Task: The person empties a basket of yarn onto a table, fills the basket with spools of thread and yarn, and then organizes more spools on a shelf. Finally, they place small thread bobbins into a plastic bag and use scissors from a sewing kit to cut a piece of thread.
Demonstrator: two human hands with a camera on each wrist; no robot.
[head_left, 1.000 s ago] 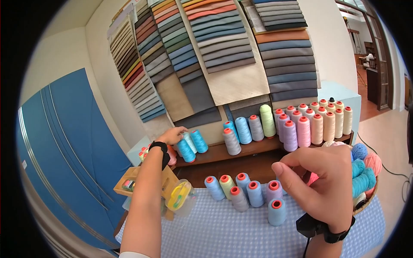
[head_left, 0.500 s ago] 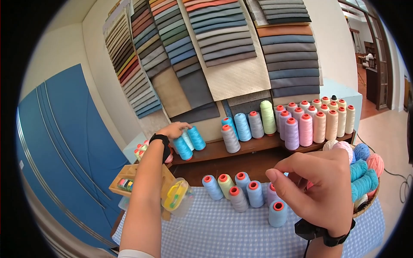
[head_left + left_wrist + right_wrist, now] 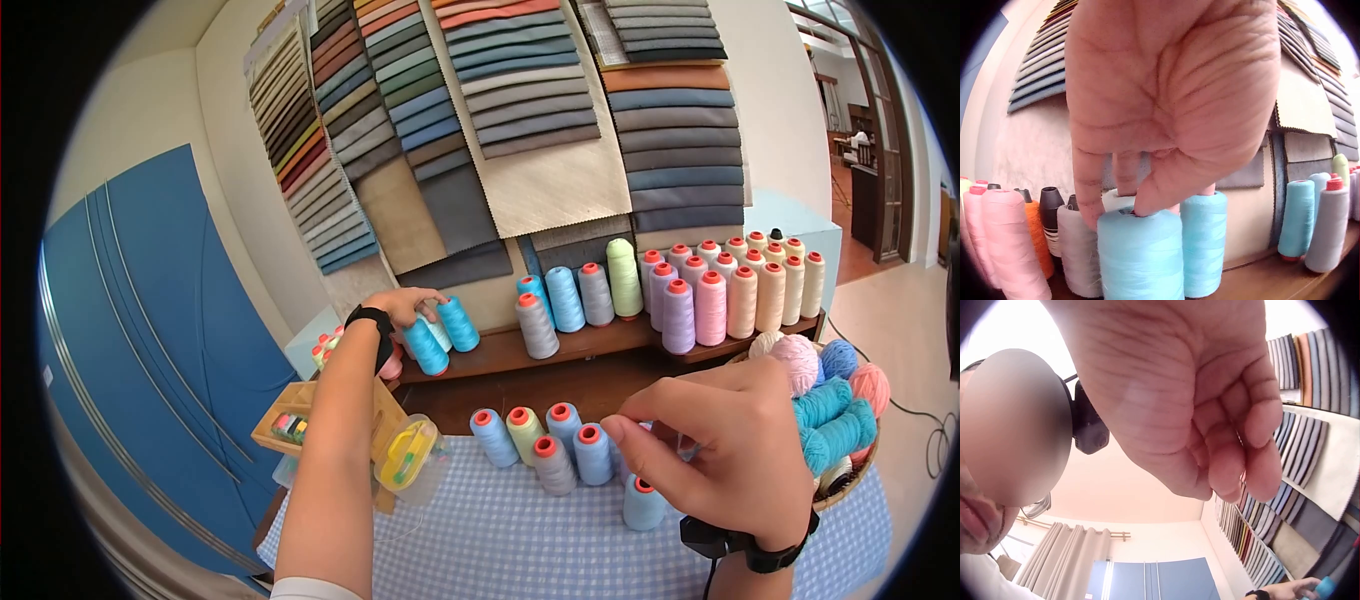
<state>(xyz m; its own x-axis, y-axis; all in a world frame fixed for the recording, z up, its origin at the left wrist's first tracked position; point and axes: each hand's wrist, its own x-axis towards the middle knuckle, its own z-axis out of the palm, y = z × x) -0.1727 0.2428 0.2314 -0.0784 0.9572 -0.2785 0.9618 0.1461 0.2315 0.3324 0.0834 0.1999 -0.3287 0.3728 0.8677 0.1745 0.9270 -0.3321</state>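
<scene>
My left hand (image 3: 405, 305) reaches onto the wooden shelf at the left. Its thumb and fingers grip the top of a pale thread cone (image 3: 437, 330), mostly hidden by the hand. Two bright blue thread cones flank it, one in front (image 3: 427, 350) and one behind to the right (image 3: 459, 325). In the left wrist view, the thumb overlaps the top of the front blue cone (image 3: 1140, 256). My right hand (image 3: 725, 440) hovers above the right of the table, fingers loosely curled. Nothing shows in it in the right wrist view, where its palm (image 3: 1166, 394) is visible.
Several thread cones (image 3: 555, 467) stand on the checked tablecloth (image 3: 480, 530). More cones line the shelf (image 3: 590, 340) toward the right. A basket of yarn balls (image 3: 845, 430) sits beside my right hand. A wooden box (image 3: 285, 400) and a yellow-lidded container (image 3: 408, 458) lie under my left forearm.
The head view has shifted slightly. My right hand has moved a little to the left and now covers more of the cones on the table. The left hand stays at the same cones.
</scene>
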